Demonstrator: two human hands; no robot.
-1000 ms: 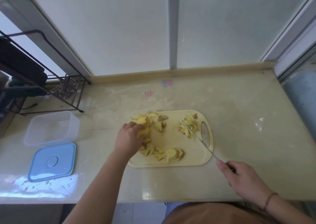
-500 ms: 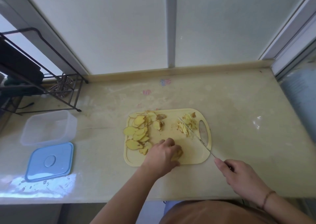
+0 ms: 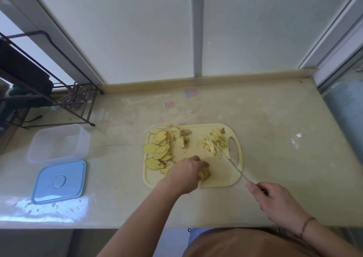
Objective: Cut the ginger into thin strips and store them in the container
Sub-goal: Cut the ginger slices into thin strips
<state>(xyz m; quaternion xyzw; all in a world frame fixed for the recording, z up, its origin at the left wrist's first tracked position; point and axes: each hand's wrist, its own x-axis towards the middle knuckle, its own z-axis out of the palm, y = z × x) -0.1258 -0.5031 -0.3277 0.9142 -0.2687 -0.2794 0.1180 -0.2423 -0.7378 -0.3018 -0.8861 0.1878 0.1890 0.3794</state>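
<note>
On the yellow cutting board (image 3: 225, 178), left hand (image 3: 185, 175) curled over a small stack of ginger slices (image 3: 204, 174), pinned beneath the fingertips; right hand (image 3: 275, 201) gripping the knife (image 3: 224, 154), blade resting beside cut strips (image 3: 213, 144).

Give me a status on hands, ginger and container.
Left hand gripping ginger slices on board. Right hand holds knife. Container empty, lid off.

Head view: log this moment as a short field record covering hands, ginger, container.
left hand: holds a small stack of ginger slices on the cutting board
right hand: grips the knife, blade over the board
cut strips: piled by the board's handle hole
uncut slices: board's left side
container: open, no ginger visible inside
lid: beside it
</note>
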